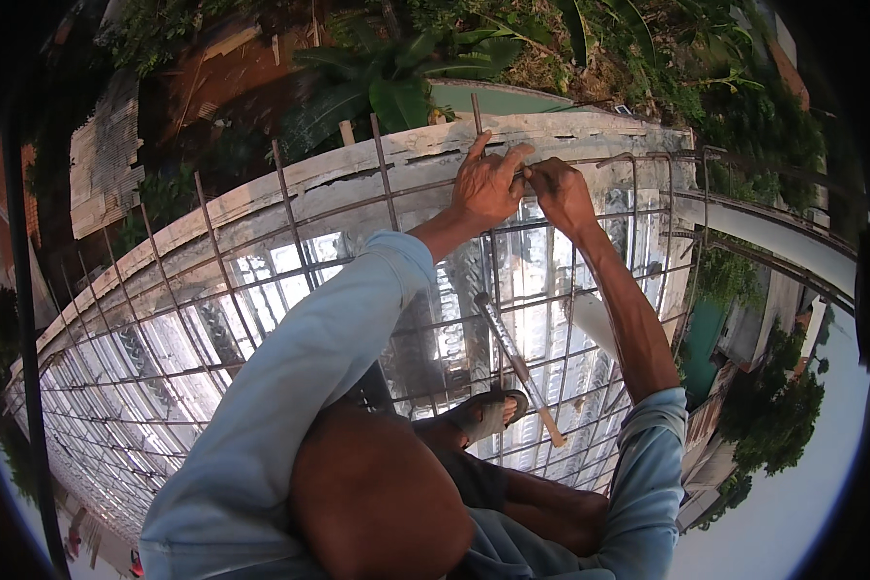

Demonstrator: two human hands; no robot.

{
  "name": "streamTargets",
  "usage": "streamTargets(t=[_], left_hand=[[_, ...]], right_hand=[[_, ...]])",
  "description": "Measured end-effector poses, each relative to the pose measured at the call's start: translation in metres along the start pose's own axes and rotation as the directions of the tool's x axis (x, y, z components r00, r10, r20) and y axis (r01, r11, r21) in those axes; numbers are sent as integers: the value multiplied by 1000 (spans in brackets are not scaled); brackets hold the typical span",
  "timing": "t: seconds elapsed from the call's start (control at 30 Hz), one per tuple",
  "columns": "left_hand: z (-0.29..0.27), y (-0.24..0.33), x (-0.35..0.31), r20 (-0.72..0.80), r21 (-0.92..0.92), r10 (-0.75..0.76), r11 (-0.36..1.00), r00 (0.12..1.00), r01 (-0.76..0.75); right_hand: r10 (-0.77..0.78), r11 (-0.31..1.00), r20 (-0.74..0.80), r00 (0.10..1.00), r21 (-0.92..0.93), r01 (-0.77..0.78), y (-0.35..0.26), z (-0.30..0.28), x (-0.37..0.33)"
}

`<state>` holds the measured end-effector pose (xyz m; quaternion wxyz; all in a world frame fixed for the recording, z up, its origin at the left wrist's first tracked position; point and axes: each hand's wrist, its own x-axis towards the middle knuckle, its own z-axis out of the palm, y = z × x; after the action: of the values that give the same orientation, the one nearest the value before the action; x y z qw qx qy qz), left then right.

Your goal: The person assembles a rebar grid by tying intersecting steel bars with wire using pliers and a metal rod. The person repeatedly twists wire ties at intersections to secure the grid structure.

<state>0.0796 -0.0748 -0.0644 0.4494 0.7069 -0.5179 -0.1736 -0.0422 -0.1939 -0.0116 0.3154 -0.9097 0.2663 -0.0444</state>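
At the concrete edge beam (590, 145), my left hand (490, 186) lies over a rebar crossing, its visible fingers stretched apart. It is beside an upright rebar stub (477, 114). My right hand (563, 196) is closed in a pinch just to its right, and the fingertips of both hands nearly meet. Something small, too small to name, shows at the right fingertips. Below the hands, a hammer-like tool (520, 367) with a pale wooden handle end lies slanting across the steel rebar grid (425, 280).
Shiny corrugated metal decking (290, 259) lies under the grid. More rebar stubs (282, 184) rise along the curved edge at left. A white pipe (594, 321) lies near my right forearm. Beyond the edge the ground drops to plants (398, 97) and rooftops. My sandalled foot (493, 416) rests on the grid.
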Motion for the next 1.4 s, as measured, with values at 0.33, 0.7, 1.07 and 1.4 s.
streamTargets(t=[0.33,0.7,1.07,1.4], left_hand=[[1,-1,-5,-14,16,32,999,999,-31],[15,3,-4,-65,35,59,998,996,-56],[14,11,-1,-69,104,115,989,991,-108],[20,3,-2,-62,34,-55,998,997,57]], right_hand=[[-249,875,114,962,-399,274,12,2,-10],[279,885,-68,958,-369,-284,-33,7,-20],[464,763,-730,502,42,-645,30,-279,-288],[834,458,-319,450,-53,-887,166,-73,-516]])
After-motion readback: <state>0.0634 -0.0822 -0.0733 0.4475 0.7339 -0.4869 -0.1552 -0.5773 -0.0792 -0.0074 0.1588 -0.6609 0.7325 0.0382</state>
